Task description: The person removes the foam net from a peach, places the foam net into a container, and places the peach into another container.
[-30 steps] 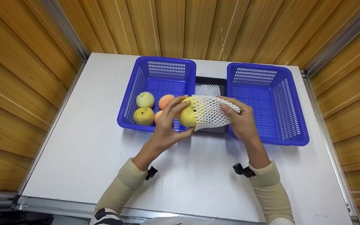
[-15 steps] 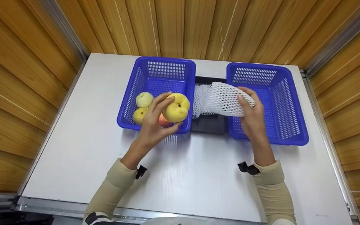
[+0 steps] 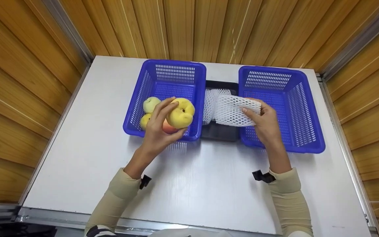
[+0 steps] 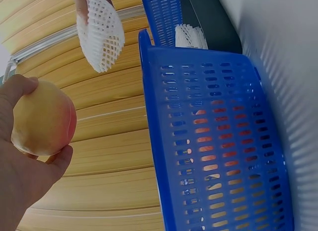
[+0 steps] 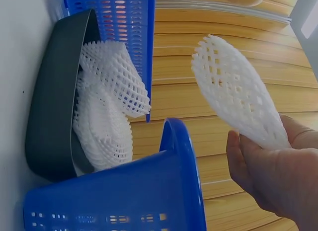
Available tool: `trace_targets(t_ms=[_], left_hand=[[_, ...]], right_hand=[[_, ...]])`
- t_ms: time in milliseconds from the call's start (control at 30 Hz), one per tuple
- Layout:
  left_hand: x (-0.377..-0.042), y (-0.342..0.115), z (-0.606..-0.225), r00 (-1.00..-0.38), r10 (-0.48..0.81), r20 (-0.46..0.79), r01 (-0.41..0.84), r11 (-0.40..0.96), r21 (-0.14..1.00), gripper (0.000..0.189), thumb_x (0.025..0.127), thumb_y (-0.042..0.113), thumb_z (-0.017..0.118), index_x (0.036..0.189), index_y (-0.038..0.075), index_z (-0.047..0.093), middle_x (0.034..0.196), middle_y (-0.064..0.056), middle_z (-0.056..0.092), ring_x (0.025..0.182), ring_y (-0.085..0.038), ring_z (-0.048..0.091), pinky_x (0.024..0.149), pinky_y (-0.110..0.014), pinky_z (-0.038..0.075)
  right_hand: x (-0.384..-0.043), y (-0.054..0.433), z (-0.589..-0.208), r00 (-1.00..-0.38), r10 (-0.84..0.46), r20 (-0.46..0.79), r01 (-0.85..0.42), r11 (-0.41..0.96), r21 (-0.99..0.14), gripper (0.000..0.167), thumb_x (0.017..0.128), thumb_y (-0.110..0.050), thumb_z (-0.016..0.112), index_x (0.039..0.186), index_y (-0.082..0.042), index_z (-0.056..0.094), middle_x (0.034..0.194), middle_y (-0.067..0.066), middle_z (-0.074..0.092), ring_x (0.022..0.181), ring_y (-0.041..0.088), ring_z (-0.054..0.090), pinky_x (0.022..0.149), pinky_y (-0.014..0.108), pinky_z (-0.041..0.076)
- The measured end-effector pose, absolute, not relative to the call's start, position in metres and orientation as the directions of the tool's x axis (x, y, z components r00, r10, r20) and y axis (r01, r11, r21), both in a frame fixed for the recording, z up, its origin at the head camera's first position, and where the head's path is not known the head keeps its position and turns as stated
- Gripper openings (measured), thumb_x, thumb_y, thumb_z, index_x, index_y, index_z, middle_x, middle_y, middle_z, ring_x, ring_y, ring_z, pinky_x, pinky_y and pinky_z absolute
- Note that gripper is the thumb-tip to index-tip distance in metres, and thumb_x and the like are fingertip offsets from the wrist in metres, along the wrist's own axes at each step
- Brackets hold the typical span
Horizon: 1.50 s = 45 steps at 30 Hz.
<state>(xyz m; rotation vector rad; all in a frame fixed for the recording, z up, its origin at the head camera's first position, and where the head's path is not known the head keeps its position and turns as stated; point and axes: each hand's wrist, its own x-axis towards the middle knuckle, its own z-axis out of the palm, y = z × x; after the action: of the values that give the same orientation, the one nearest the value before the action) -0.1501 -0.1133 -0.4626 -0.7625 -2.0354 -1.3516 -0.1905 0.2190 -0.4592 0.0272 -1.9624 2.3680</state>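
My left hand (image 3: 156, 131) holds a yellow peach (image 3: 181, 113) between thumb and fingers, above the front of the left blue basket (image 3: 179, 62). In the left wrist view, the peach (image 4: 42, 119) shows a red blush on one side. My right hand (image 3: 267, 123) pinches a white foam fruit net (image 3: 234, 112) by one end, over the gap between the baskets. The net (image 5: 233, 87) looks flattened and hollow in the right wrist view, apart from the peach. More white foam nets (image 5: 102, 121) lie in the black tray (image 3: 220, 133).
Inside the left basket sit a pale green-yellow fruit (image 3: 150, 104), a yellow one (image 3: 145, 121) and a reddish one (image 3: 169, 127), partly hidden by my hand and the peach. A second blue basket (image 3: 275, 69) stands right of the tray. Wooden panels (image 3: 209, 29) enclose the white table (image 3: 107, 108).
One second ago the peach was partly inside the foam net. They have separated: the peach moved left with my left hand, the net right with my right hand, then slightly down.
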Motion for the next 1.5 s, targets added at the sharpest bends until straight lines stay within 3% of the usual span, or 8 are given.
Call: trace_targets(t_ms=[233,333,467,633,833,1100,1333,1500], left_hand=[[-0.151,-0.120,-0.459,-0.671,0.139,0.728,0.722,0.343,0.601,0.070,0.071,0.004,0.090,0.134,0.005,0.059,0.142,-0.017,0.053,0.133,-0.033,0.051,0.110,-0.039,0.048],[-0.152,-0.124,-0.458,-0.673,0.138,0.727,0.716,0.369,0.593,0.070,0.071,0.006,0.091,0.134,0.006,0.060,0.142,-0.016,0.054,0.132,-0.033,0.052,0.108,-0.039,0.049],[-0.154,-0.130,-0.455,-0.689,0.155,0.708,0.702,0.388,0.598,0.070,0.074,0.014,0.091,0.135,0.008,0.059,0.144,-0.015,0.052,0.135,-0.031,0.050,0.107,-0.040,0.051],[-0.154,-0.136,-0.453,-0.712,0.162,0.683,0.676,0.421,0.605,0.072,0.076,0.022,0.092,0.138,0.011,0.058,0.146,-0.013,0.050,0.136,-0.029,0.047,0.106,-0.040,0.051],[-0.152,-0.139,-0.453,-0.715,0.167,0.679,0.669,0.447,0.594,0.072,0.075,0.020,0.092,0.137,0.011,0.058,0.146,-0.013,0.050,0.136,-0.030,0.047,0.105,-0.040,0.052],[-0.152,-0.141,-0.455,-0.707,0.174,0.686,0.677,0.448,0.584,0.071,0.075,0.015,0.092,0.137,0.010,0.058,0.146,-0.014,0.050,0.137,-0.031,0.046,0.109,-0.042,0.048],[-0.151,-0.147,-0.456,-0.704,0.177,0.687,0.677,0.458,0.576,0.071,0.075,0.016,0.092,0.137,0.010,0.058,0.147,-0.013,0.049,0.137,-0.030,0.046,0.109,-0.041,0.049],[-0.152,-0.145,-0.457,-0.706,0.186,0.683,0.678,0.456,0.576,0.070,0.075,0.014,0.091,0.137,0.010,0.058,0.147,-0.013,0.050,0.138,-0.030,0.044,0.110,-0.041,0.048]], right_hand=[[-0.190,0.220,-0.460,-0.977,0.144,0.155,-0.137,0.132,-0.982,0.022,0.091,-0.009,0.077,0.112,-0.004,0.075,0.102,0.000,0.075,0.092,0.013,0.071,0.080,0.023,0.059],[-0.190,0.218,-0.462,-0.946,0.173,0.275,-0.222,0.273,-0.936,0.024,0.093,-0.009,0.075,0.116,-0.006,0.076,0.112,0.002,0.075,0.101,0.012,0.069,0.086,0.021,0.056],[-0.192,0.209,-0.465,-0.881,0.157,0.447,-0.356,0.402,-0.843,0.038,0.094,0.010,0.063,0.126,-0.007,0.072,0.131,0.009,0.067,0.121,0.017,0.060,0.092,0.017,0.052],[-0.196,0.185,-0.471,-0.771,0.049,0.635,-0.473,0.623,-0.623,0.059,0.086,0.025,0.052,0.134,-0.005,0.066,0.142,0.015,0.057,0.137,0.035,0.045,0.117,0.035,0.036],[-0.203,0.153,-0.484,-0.658,-0.074,0.750,-0.535,0.747,-0.395,0.062,0.080,0.030,0.052,0.133,0.000,0.065,0.142,0.022,0.056,0.138,0.045,0.041,0.122,0.046,0.031],[-0.221,0.135,-0.530,-0.783,-0.259,0.565,-0.493,0.813,-0.310,0.055,0.084,0.022,0.059,0.135,0.004,0.061,0.144,0.028,0.053,0.137,0.047,0.044,0.120,0.049,0.033],[-0.225,0.139,-0.556,-0.868,-0.438,0.233,-0.488,0.838,-0.246,0.049,0.093,-0.005,0.067,0.140,0.005,0.056,0.151,0.028,0.045,0.144,0.044,0.037,0.122,0.055,0.028],[-0.217,0.141,-0.552,-0.882,-0.471,-0.017,-0.450,0.852,-0.267,0.060,0.105,-0.032,0.052,0.151,0.005,0.041,0.163,0.026,0.023,0.153,0.040,0.016,0.126,0.053,0.012]])
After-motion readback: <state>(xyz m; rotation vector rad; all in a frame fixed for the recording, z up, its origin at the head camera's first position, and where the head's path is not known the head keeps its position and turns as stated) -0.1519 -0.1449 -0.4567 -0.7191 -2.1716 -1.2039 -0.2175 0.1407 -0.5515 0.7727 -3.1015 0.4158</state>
